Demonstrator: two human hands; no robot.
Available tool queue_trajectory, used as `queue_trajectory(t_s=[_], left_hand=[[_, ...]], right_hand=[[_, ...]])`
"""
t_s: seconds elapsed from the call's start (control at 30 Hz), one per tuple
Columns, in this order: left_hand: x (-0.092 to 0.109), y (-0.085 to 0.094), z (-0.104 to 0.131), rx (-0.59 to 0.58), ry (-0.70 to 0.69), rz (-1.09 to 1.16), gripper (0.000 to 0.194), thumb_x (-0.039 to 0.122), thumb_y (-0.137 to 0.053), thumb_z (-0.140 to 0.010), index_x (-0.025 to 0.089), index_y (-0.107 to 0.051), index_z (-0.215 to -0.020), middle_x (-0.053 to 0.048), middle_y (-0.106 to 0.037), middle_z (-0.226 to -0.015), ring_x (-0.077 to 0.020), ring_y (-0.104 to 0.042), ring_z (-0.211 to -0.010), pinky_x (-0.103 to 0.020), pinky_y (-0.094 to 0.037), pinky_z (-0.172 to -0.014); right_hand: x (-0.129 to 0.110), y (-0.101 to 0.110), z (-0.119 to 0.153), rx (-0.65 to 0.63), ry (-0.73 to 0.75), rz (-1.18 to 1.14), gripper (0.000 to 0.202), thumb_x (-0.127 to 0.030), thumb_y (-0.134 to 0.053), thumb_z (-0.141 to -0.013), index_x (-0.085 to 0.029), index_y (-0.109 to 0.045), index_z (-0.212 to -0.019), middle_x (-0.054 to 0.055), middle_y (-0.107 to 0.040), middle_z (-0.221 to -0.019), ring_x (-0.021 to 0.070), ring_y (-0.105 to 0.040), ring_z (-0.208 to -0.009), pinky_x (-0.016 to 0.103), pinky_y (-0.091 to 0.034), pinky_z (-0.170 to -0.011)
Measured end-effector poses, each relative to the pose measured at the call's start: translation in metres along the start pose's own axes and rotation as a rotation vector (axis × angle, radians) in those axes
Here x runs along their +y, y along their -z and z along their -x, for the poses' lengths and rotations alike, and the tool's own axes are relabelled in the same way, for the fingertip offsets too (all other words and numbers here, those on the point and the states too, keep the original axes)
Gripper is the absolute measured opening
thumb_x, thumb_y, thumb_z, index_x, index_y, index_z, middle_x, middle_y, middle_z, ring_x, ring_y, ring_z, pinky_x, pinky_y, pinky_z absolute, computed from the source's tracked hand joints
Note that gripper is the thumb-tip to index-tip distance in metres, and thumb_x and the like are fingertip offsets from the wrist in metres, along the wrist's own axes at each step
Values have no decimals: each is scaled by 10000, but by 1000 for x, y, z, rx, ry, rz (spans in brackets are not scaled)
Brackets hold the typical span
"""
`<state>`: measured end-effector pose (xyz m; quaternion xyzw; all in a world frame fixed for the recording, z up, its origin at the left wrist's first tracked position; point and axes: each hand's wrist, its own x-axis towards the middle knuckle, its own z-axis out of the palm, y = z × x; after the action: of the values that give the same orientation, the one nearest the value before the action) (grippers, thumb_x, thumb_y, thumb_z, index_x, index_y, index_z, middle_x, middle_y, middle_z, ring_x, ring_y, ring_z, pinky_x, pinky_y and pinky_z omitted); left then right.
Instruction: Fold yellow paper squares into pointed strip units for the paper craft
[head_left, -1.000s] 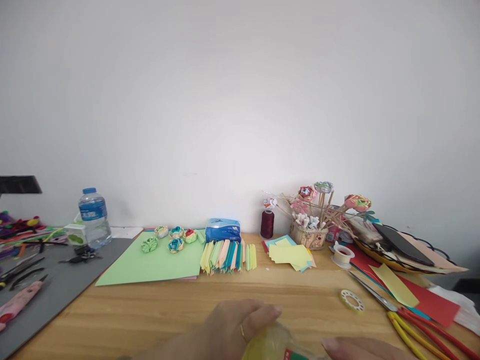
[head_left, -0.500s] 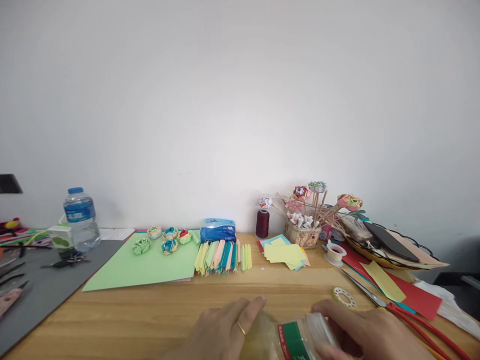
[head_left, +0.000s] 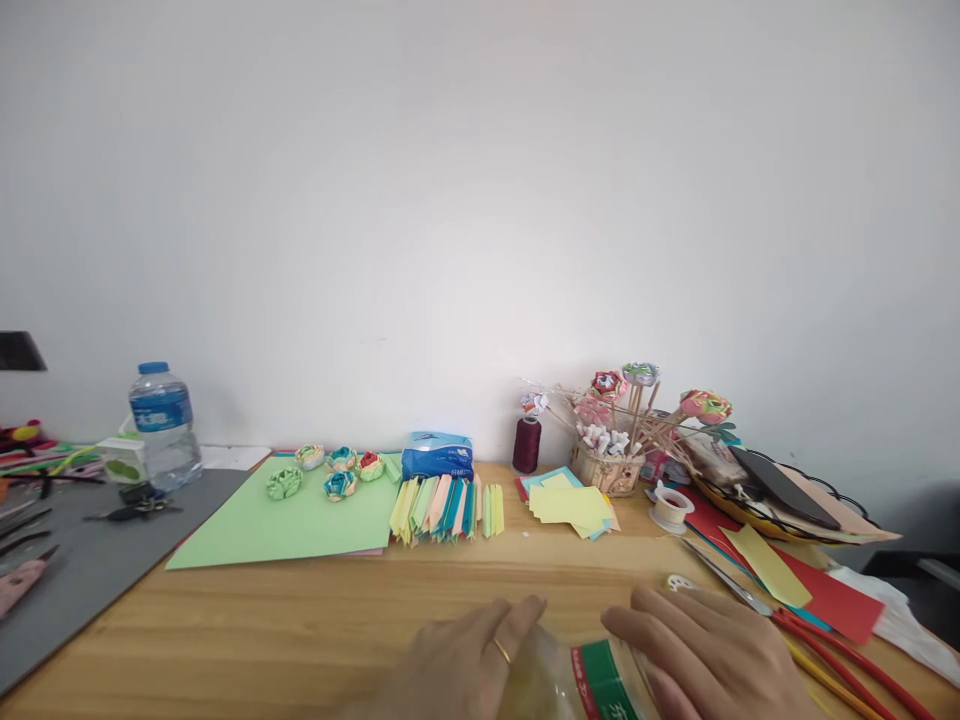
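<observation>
1. Since a second ago the right hand (head_left: 712, 660) has come up from the frame's corner and now lies over the bottle (head_left: 581, 685) lying at the counter's (head_left: 300, 620) near edge.
2. Left hand (head_left: 457, 665) cups the bottle's yellowish base; both hands' fingers are curled loosely on it.
3. The cap is hidden, so whether it is opened I cannot tell.
4. Scissors (head_left: 750, 595) lie close on the right; bare wood is on the left.
</observation>
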<state>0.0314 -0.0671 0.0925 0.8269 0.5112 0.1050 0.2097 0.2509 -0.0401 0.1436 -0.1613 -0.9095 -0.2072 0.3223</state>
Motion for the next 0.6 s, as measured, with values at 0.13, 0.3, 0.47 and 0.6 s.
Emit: queue_trajectory(t_s=[0.13, 0.3, 0.47, 0.6], left_hand=[[-6, -22, -3, 52, -16, -23, 753, 482, -572, -808, 249, -227, -1436, -168, -522, -1288, -355, -597, -1039, -481, -503, -799], [-4, -24, -11, 84, 55, 66, 877, 413, -682, -706, 206, -235, -1432, -183, -484, -1317, -388, -535, -1110, -548, -442, -881], [2, 13, -23, 414, -7, 202, 918, 365, -725, -656, 182, -239, -1412, -152, -347, -1418, -349, -308, -1304, -527, -270, -1061], [12, 59, 7, 580, -275, 503, 440, 360, -480, -899, 244, -408, -1318, -76, -444, -1355, -253, -357, -1286, -429, -279, -1078]], right_hand=[[-7, -1, -9, -180, -270, -25, 419, -229, -242, -952, -224, -503, -624, -17, -562, -498, 110, -510, -365, 239, -328, -380], [8, 2, -18, -431, -523, -123, 370, -409, -316, -930, -231, -536, -692, -16, -589, -519, 142, -537, -417, 241, -319, -412], [32, 6, -56, -480, -626, -207, 187, -386, -522, -822, -229, -565, -914, -18, -648, -684, 153, -582, -574, 224, -363, -505], [53, -5, -92, -385, -521, 38, 227, -401, -545, -831, -209, -573, -948, 4, -659, -743, 170, -590, -629, 240, -341, -542]])
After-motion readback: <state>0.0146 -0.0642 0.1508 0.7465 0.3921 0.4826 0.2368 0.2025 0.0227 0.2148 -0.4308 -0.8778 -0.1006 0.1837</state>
